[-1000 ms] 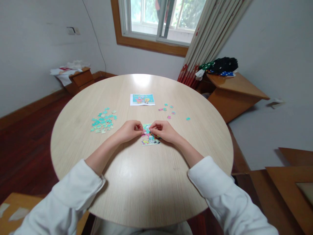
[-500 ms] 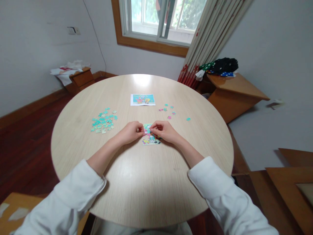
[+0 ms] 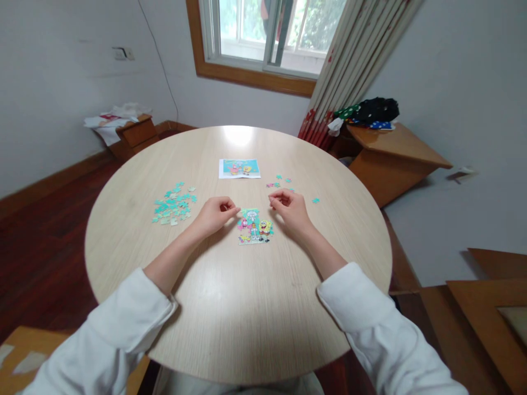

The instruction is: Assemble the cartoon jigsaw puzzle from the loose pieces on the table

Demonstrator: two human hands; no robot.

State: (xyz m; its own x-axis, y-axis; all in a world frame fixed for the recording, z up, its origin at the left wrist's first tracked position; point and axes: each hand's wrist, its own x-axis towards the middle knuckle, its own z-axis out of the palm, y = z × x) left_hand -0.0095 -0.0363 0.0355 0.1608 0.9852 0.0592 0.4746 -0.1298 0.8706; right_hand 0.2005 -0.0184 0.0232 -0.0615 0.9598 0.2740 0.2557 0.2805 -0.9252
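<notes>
A partly assembled jigsaw puzzle (image 3: 254, 225) with cartoon figures lies flat on the table in front of me. My left hand (image 3: 216, 213) is at its upper left corner, thumb and forefinger pinched together; whatever is between the tips is too small to make out. Just beyond the upper right of the puzzle, my right hand (image 3: 290, 208) is raised with its fingertips drawn together. Anything in that pinch is hidden. Behind the right hand lie a few loose pink and teal pieces (image 3: 273, 185), partly covered by it.
A pile of teal and pale puzzle pieces (image 3: 175, 204) is on the left of the round table (image 3: 230, 312). The printed reference picture (image 3: 239, 168) lies farther back. One teal piece (image 3: 315, 201) sits apart on the right. Wooden furniture (image 3: 399, 153) stands beyond.
My right hand has left the puzzle, moving right and away from me. The left hand has drawn back slightly left, so more of the puzzle's figures show.
</notes>
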